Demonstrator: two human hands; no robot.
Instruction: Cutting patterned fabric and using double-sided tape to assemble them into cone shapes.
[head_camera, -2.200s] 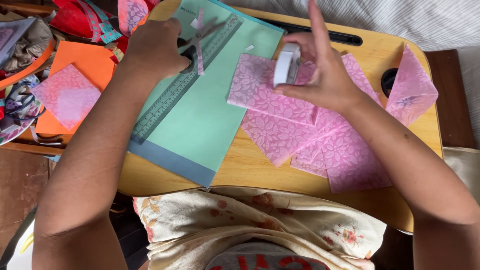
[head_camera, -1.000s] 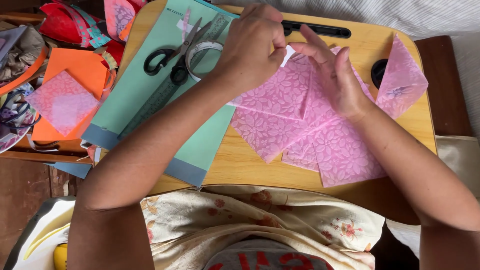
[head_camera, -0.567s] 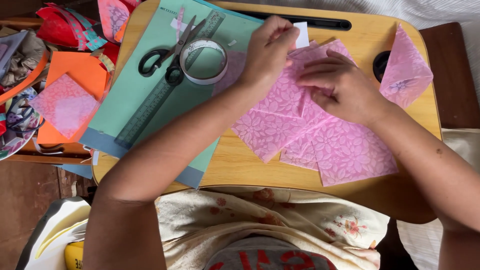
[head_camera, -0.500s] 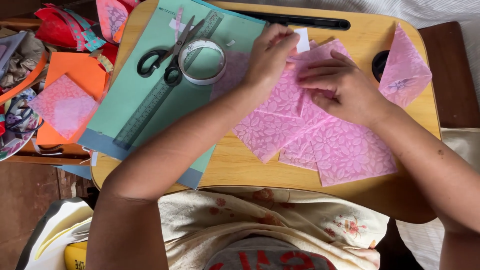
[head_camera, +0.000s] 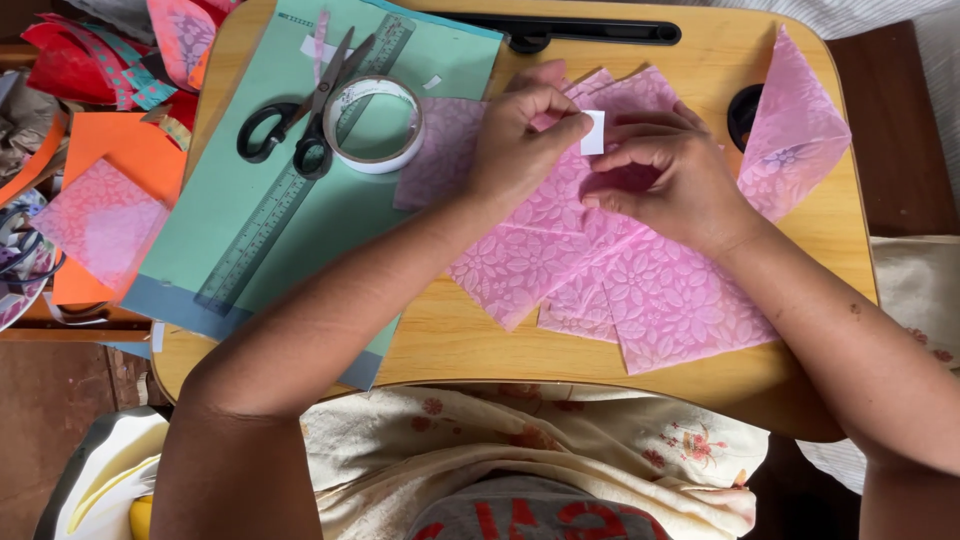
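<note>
A: Hands first. Left hand (head_camera: 520, 140) is curled over the pink sheets, thumb and forefinger pinching a small white tape piece (head_camera: 593, 132) by one edge. Right hand (head_camera: 665, 175) is bent beside it, fingertips pressing down on the pink patterned paper (head_camera: 600, 270) just under that piece.

B: So both are engaged, neither is free?

A: Correct. Left grips the tape piece; right pins paper, and I cannot tell whether it also touches the tape.

B: Where does the paper lie?

A: Several pink floral sheets overlap in a fan on the wooden desk (head_camera: 470, 340), middle to right. One more folded pink sheet (head_camera: 795, 135) stands apart by the right rim.

B: Progress, judged?

A: The sheets appear laid out and overlapped; the tape piece is held above the join, not yet stuck flat. Joins nearer the person show no tape that I can make out.

B: Surroundings?

A: Tape roll (head_camera: 375, 123) and scissors (head_camera: 290, 125) rest on a green cutting mat (head_camera: 300, 230) with a ruler (head_camera: 280, 210), left of the hands. Orange paper (head_camera: 120, 160) and scraps lie beyond the desk edge.
</note>
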